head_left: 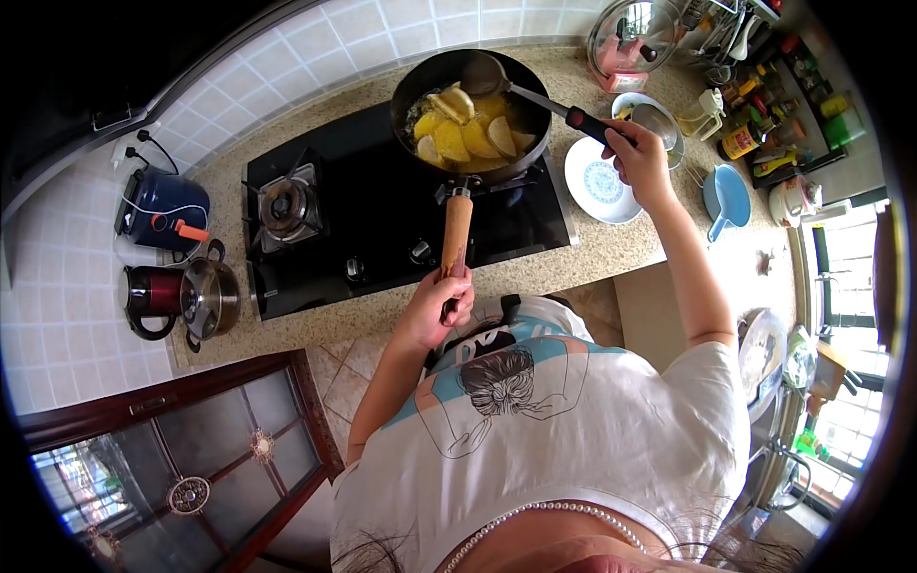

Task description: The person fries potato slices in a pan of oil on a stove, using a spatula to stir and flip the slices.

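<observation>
A dark wok [420,105] sits over the right burner of the black stove, with several yellow slices [451,140] lying in it. My left hand [441,304] is wrapped round the end of the wok's wooden handle. In my right hand [638,158] is the black grip of a ladle [541,100]. The ladle's bowl is inside the wok, near its back right, beside the slices. To the right of the wok, below my right hand, lies a white plate [597,183] with a blue pattern.
Left are a burner [288,208], a glass-lidded pot [210,298], a kettle [151,296] and a dark blue appliance [164,205]. On the right stand a blue dipper [729,196], a bowl [669,153], an oil jug [702,113] and bottles [740,143]. A glass lid [630,29] leans behind.
</observation>
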